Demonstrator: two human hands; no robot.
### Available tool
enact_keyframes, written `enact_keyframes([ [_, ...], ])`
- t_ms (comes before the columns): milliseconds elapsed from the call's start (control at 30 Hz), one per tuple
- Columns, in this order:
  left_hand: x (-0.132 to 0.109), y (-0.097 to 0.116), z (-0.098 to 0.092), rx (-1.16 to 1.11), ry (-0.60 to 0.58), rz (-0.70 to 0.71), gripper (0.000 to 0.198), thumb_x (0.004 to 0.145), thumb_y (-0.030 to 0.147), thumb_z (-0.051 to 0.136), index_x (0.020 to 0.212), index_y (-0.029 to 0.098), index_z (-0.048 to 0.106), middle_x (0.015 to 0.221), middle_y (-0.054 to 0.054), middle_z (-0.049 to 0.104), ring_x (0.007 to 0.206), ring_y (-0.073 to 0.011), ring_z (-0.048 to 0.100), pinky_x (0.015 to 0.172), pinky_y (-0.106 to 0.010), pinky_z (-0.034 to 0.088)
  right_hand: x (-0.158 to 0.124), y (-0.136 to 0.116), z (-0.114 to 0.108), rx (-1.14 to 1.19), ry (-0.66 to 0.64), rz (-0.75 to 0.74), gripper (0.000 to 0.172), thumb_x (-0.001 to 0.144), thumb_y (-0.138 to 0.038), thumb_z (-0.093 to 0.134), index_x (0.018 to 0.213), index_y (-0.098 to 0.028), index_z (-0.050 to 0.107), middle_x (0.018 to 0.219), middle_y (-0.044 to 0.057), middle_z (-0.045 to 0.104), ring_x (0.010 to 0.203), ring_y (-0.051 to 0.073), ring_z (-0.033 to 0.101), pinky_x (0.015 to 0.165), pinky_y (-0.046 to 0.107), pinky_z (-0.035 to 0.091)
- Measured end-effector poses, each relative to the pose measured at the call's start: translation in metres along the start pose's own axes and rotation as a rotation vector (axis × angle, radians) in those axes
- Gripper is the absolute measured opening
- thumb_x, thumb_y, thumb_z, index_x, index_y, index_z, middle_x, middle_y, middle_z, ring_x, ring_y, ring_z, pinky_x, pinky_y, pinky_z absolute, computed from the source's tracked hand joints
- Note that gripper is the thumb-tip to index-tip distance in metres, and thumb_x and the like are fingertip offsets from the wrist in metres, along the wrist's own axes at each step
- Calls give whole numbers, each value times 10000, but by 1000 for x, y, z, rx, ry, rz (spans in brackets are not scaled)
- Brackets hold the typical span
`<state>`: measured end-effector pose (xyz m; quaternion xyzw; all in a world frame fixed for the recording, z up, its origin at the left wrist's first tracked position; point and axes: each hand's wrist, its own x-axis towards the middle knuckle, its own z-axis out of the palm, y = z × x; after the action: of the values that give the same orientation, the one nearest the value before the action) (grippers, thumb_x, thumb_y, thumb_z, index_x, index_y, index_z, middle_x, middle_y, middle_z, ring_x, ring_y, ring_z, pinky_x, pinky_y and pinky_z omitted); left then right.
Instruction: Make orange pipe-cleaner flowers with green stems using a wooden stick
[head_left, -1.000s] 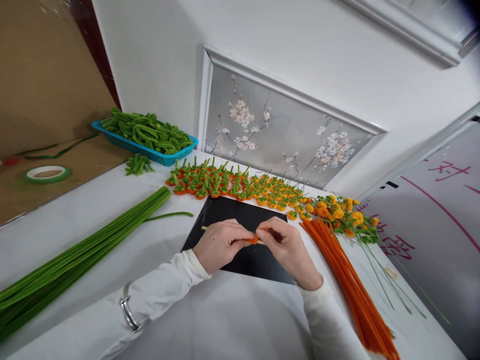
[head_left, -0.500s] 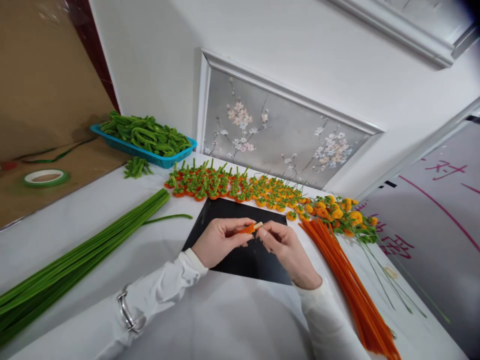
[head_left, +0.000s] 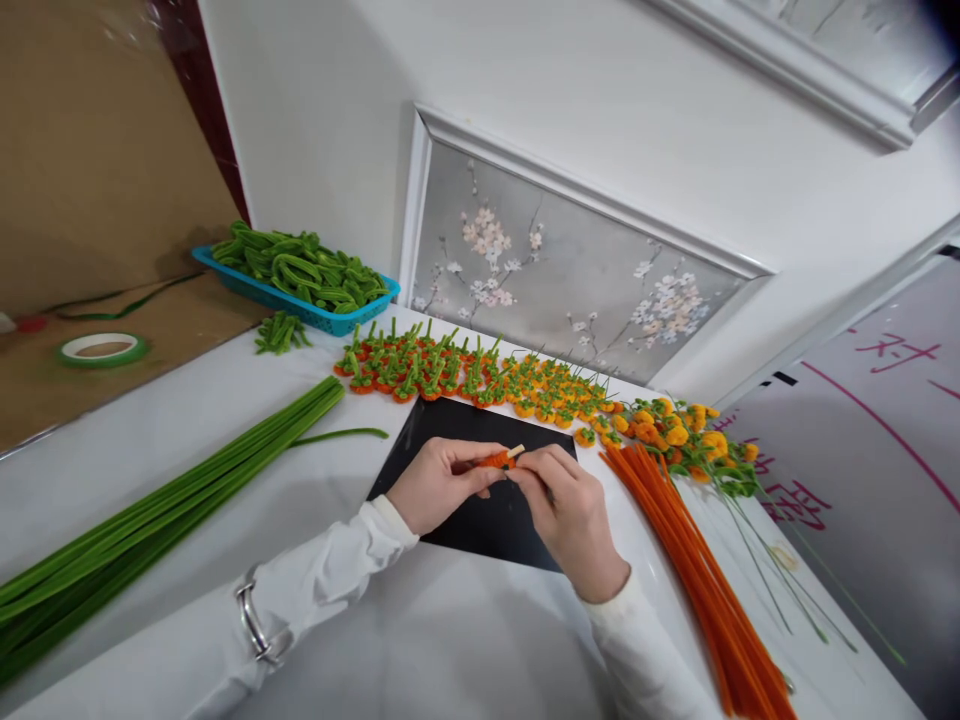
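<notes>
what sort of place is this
Likely a craft workspace: long fuzzy orange stems, small orange fuzzy flower-like pieces and a blue plastic basket of green fuzzy loops sit on a white tabletop.

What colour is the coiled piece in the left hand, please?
The coiled piece is orange, seen best in the head view.

1. Orange coil (head_left: 495,460): fuzzy pile, matt.
2. Stick (head_left: 516,451): smooth, apparently bare wood.
3. Orange stems (head_left: 694,580) and green stems (head_left: 176,515): velvety, fuzzy, matt.
4. Black board (head_left: 487,530): smooth, faint sheen; material cannot be told.
5. Counter (head_left: 319,490): smooth, glossy.
6. Basket (head_left: 330,322): perforated plastic.
7. Bracelet (head_left: 252,620): polished metal, bright reflections.
8. Sleeve (head_left: 341,565): creased cloth, matt.
9. Picture frame (head_left: 416,200): smooth, slight gloss.
</notes>
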<state>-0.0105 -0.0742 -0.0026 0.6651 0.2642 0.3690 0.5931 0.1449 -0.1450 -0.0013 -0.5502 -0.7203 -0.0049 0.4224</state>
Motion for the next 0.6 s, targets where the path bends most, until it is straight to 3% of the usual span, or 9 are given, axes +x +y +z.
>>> enact_keyframes([
  [67, -1, 1, 1, 25, 0, -1, 271, 724, 222, 644, 969, 128, 715, 852, -53, 730, 555, -98, 578, 555, -236, 535, 0, 1, 2, 23, 48, 71, 84, 859, -276, 553, 831, -199, 540, 724, 1, 555, 607, 118, 524, 579, 235, 430],
  [167, -3, 1, 2, 101, 14, 23, 257, 744, 222, 627, 966, 130, 715, 853, -58, 730, 594, -123, 608, 578, -248, 537, 0, 1, 4, 145, 41, 181, 200, 818, -315, 606, 937, -204, 490, 682, -33, 525, 540, 103, 494, 511, 212, 422],
  [400, -9, 2, 6, 322, 57, 124, 159, 769, 205, 598, 860, 136, 709, 781, -23, 700, 733, -161, 618, 671, -239, 492, -1, -6, 6, 214, 15, 210, 111, 880, -299, 505, 839, -197, 522, 636, -26, 541, 519, 99, 492, 489, 208, 396],
  [600, -4, 4, 0, 154, -214, 69, 338, 891, 328, 423, 828, 109, 673, 807, -63, 680, 749, -149, 605, 711, -255, 488, 0, -7, -1, 256, 7, 202, 94, 874, -280, 516, 824, -201, 531, 623, -29, 538, 508, 98, 461, 483, 213, 383],
])
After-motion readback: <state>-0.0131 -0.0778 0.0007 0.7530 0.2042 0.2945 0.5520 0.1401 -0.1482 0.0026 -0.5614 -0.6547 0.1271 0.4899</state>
